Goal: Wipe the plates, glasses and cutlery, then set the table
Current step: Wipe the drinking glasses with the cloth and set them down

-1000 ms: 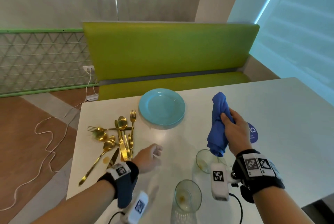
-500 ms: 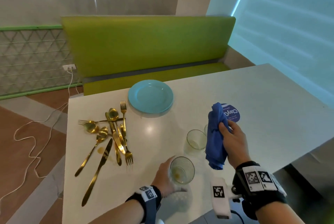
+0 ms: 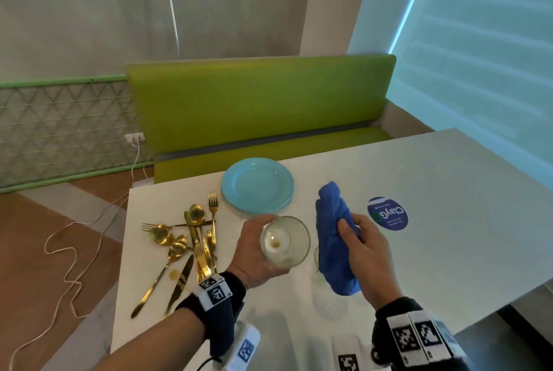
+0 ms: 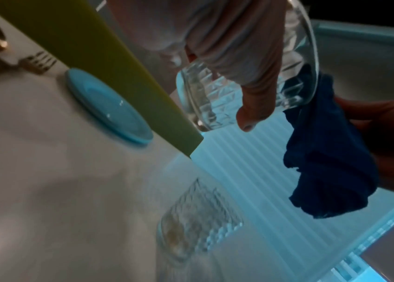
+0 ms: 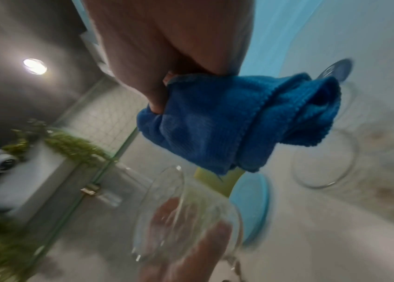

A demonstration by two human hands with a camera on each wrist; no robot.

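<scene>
My left hand (image 3: 257, 254) grips a clear patterned glass (image 3: 285, 240) lifted off the white table (image 3: 434, 221), its mouth tilted toward me, a yellowish stain at its bottom. The same glass (image 4: 251, 80) fills the left wrist view, fingers (image 4: 256, 91) curled round it. My right hand (image 3: 363, 254) holds a bunched blue cloth (image 3: 335, 239) just right of the glass; the cloth (image 5: 234, 122) hangs from that hand in the right wrist view. A second glass (image 4: 198, 227) stands on the table, mostly hidden behind the cloth in the head view. A light blue plate (image 3: 257, 183) lies beyond.
Several gold forks, spoons and knives (image 3: 191, 245) lie piled at the table's left side, with a small stain beside them. A round blue sticker (image 3: 388, 213) is on the table to the right. A green bench (image 3: 260, 110) runs behind the table.
My left hand moved from near the cutlery to the near glass, took hold of it and lifted it up beside the cloth. The right hand stayed holding the cloth.
</scene>
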